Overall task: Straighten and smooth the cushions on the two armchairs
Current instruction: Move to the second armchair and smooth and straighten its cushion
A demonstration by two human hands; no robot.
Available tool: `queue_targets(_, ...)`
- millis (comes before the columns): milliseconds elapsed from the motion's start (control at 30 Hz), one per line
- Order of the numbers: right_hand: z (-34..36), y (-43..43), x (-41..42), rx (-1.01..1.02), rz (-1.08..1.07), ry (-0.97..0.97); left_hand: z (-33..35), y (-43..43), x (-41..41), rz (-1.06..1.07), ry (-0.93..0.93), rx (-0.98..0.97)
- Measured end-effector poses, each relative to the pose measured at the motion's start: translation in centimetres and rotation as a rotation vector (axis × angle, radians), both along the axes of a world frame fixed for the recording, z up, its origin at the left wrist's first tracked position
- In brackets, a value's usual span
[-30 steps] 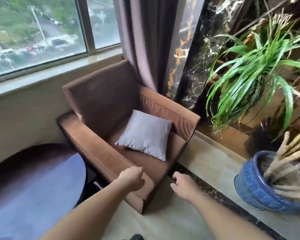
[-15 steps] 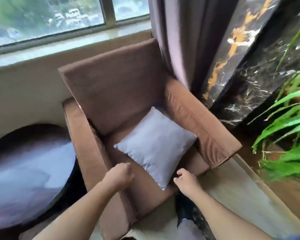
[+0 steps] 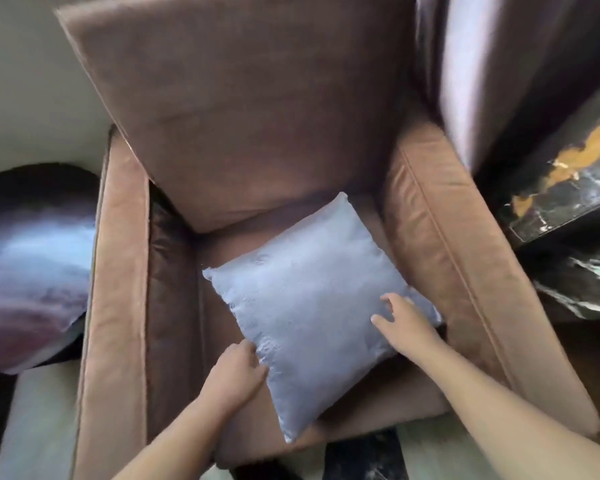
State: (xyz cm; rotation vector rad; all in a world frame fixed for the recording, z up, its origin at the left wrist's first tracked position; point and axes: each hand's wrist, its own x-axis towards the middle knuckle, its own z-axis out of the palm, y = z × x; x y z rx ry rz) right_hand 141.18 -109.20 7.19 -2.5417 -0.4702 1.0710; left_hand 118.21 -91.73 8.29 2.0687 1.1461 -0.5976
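On armchair (image 3: 447, 244) seat, both hands now touching cushion (image 3: 305, 292).

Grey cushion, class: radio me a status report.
Left hand and right hand open, both on grey cushion. Cushion skewed on brown armchair seat. Nothing obstructing.

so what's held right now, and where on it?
The cushion: left hand at its lower-left edge, right hand laid on its right corner. No closed grip visible.

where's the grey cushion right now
Head view, centre: the grey cushion lies skewed on the brown armchair seat, between the left hand and right hand.
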Motion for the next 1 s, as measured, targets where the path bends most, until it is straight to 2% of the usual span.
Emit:
queue_targets(200, -7.5, 4.4, 6.9, 0.023, -0.047, -0.11, -8.9, 2.3, 2.0, 0.56, -0.12, -0.139)
queue_targets(300, -10.6, 6.7, 10.4, 0.04, -0.179, 0.046, -11.9, 3.8, 2.6, 0.83, -0.227, -0.246)
queue_targets(400, -13.9, 6.9, 12.4, 0.087, -0.209, 0.172, -14.5, 4.5, 2.5, 0.985, -0.287, -0.355)
queue_targets(500, -14.9, 7.1, 12.0, 0.144, -0.262, 0.226, -14.7, 4.3, 3.1, 1.087, -0.446, -0.532)
queue_targets(600, -13.8, 7.4, 11.6, 0.238, -0.262, 0.224, -14.6, 4.1, 3.0, 1.133, -0.569, -0.561)
queue_targets(700, -12.4, 7.5, 11.5, 0.309, -0.244, 0.264, -13.9, 5.8, 3.4, 1.126, -0.688, -0.495)
queue_targets(800, -11.8, 8.3, 11.5, 0.37, -0.27, 0.271, -12.0, 8.5, 4.7, 1.02, -0.768, -0.363)
queue_targets(1000, -10.2, 11.4, 12.3, 0.691, -0.303, 0.346, -8.4, 14.2, 7.2, 0.737, -0.952, -0.222)
